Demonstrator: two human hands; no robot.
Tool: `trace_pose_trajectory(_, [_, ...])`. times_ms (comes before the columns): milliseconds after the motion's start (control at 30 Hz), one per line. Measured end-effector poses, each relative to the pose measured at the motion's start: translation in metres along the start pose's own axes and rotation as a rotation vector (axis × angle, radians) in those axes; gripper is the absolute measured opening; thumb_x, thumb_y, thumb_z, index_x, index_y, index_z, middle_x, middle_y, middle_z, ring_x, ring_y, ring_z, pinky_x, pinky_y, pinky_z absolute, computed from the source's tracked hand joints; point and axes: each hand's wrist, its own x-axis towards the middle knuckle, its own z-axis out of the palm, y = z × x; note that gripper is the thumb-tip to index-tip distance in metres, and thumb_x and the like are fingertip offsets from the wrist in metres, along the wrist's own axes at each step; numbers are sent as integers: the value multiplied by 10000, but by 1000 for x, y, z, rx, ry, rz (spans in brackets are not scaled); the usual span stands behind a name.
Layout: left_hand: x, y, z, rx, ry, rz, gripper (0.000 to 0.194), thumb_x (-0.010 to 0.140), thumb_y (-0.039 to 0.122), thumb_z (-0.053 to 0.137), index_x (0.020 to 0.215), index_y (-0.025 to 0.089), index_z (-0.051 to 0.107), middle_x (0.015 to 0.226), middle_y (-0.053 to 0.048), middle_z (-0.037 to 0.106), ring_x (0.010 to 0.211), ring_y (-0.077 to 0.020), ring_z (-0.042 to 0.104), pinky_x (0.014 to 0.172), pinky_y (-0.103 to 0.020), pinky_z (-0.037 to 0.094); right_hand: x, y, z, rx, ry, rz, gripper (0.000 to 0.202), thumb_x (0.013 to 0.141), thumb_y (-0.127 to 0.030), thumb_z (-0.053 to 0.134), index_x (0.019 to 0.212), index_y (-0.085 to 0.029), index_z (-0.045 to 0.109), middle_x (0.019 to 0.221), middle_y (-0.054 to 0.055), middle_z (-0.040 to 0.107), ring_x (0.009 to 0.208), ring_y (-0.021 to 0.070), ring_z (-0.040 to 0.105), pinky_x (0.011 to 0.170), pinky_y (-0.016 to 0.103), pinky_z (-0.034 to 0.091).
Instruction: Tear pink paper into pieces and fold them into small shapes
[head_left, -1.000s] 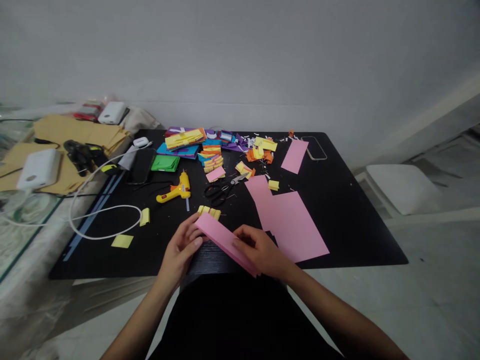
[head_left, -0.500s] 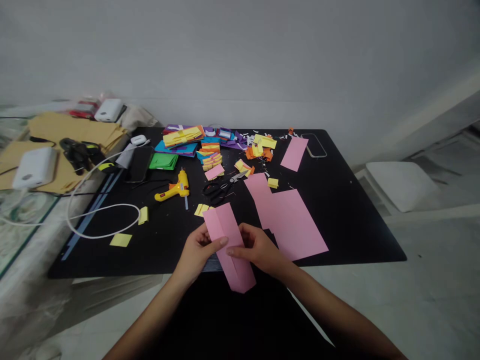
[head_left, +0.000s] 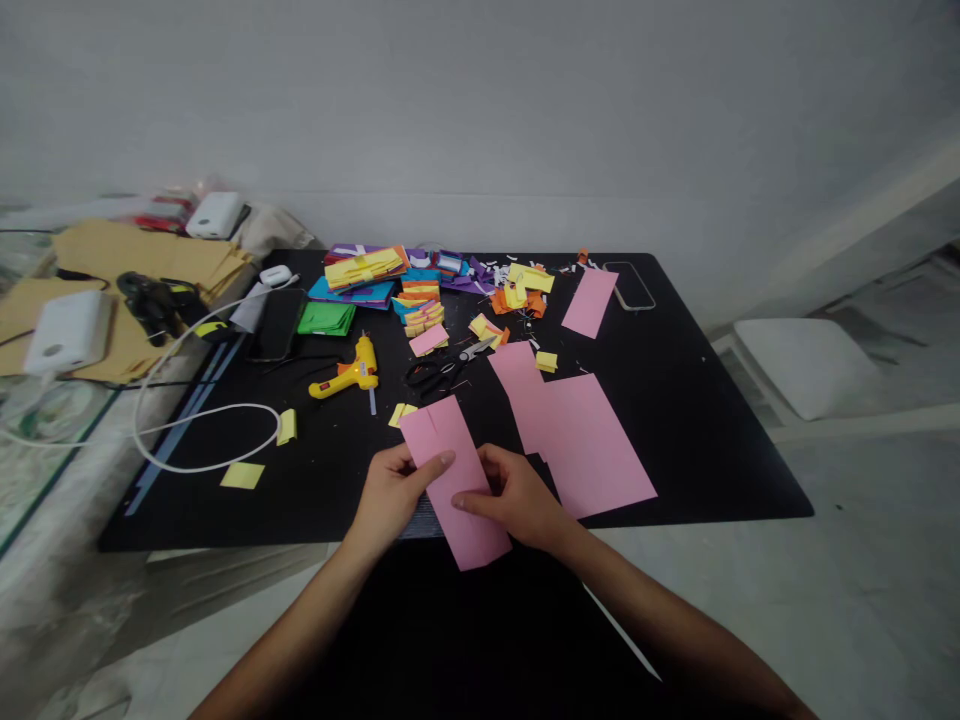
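A long strip of pink paper (head_left: 452, 490) is held tilted over the table's front edge. My left hand (head_left: 391, 492) grips its left side, thumb on top and fingers behind, largely hidden. On the opposite edge, my right hand (head_left: 521, 498) pinches the strip with its thumb across the face. Beyond the strip lie a pair of scissors (head_left: 435, 375) with black handles and a yellow glue gun (head_left: 351, 370). To the right, a large pink sheet (head_left: 596, 450) overlaps a narrower pink piece (head_left: 521, 390).
Folded coloured paper bundles (head_left: 365, 270) and orange and white scraps (head_left: 529, 300) cover the back of the black table (head_left: 705, 455). A phone (head_left: 276, 325) and a looped white cable (head_left: 210, 470) are on the left. A white stool (head_left: 799, 365) stands at the right.
The pink strip has turned and flattened in my hands, so its creased, channel-like face now looks broader and smoother. Both hands keep their grip in nearly the same place.
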Motion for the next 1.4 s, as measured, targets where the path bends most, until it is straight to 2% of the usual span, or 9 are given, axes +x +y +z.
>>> trace_pose_trajectory(167, [5,-1,-6,-52,91,-5,298,751,441,895,804,154,834,824,-72,819,660,-187,686,645,-279,540,-4,5,-4,12,-80,43,340,748,-296,890,1008,-183,703,937,19,730,854,189,671,765,327,511])
trace_pose_trajectory(533, [3,-4,-5,-159,68,-66,323,775,447,889,835,140,809,773,-41,780,632,-142,635,622,-243,503,-4,11,-3,-25,-203,24,325,747,-267,874,1040,-181,762,937,7,728,845,187,637,818,345,506])
trace_pose_trajectory(867, [7,1,-6,-224,119,-109,345,745,439,905,864,129,808,768,-48,780,603,-140,630,602,-243,492,-8,2,-3,-92,-229,24,245,735,-240,883,944,-197,762,848,-28,670,780,156,576,730,292,458])
trace_pose_trajectory(1100, [8,7,-5,-229,117,-78,312,760,429,895,830,138,806,773,-52,784,616,-147,641,610,-249,503,-9,-4,-4,-96,-224,23,278,735,-269,890,981,-200,781,901,-9,724,829,186,630,805,334,492])
trace_pose_trajectory(1267, [11,9,-6,-219,112,-81,314,771,432,889,872,145,810,779,-47,784,615,-138,641,597,-237,507,-10,-6,-3,-76,-247,30,290,726,-332,909,942,-197,772,870,-8,722,809,188,638,774,329,496])
trace_pose_trajectory(1400, [11,9,-5,-227,112,-75,321,762,431,899,872,145,807,782,-44,782,633,-146,657,617,-246,532,-11,-6,-4,-82,-241,6,257,778,-301,867,998,-200,778,939,5,744,858,196,659,804,336,506])
